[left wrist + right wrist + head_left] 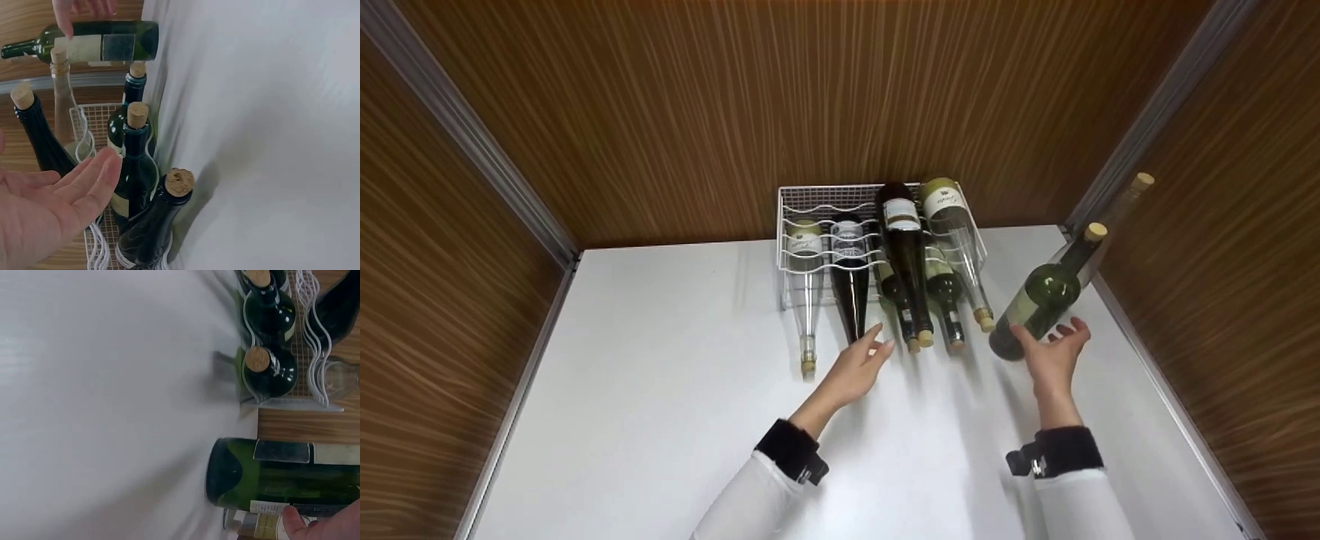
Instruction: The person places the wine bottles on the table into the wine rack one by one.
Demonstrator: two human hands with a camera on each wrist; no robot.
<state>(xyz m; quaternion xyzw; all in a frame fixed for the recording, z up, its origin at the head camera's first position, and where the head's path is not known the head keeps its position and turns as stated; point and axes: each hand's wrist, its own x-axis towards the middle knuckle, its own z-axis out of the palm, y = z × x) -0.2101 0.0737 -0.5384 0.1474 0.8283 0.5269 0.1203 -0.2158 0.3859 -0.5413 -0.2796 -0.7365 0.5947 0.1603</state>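
While the right hand cups the base of a green wine bottle at the right of the head view, fingers curled against the glass, the bottle stands tilted on the white table, its cork toward the upper right. The right wrist view shows a dark label panel and a pale one on this bottle; the writing is too small to read. The left hand hovers at centre, fingers straight and slightly apart, holding nothing, just beside the neck of a dark bottle. That bottle lies in a white wire rack with other corked bottles. Their white labels carry script lettering, illegible here.
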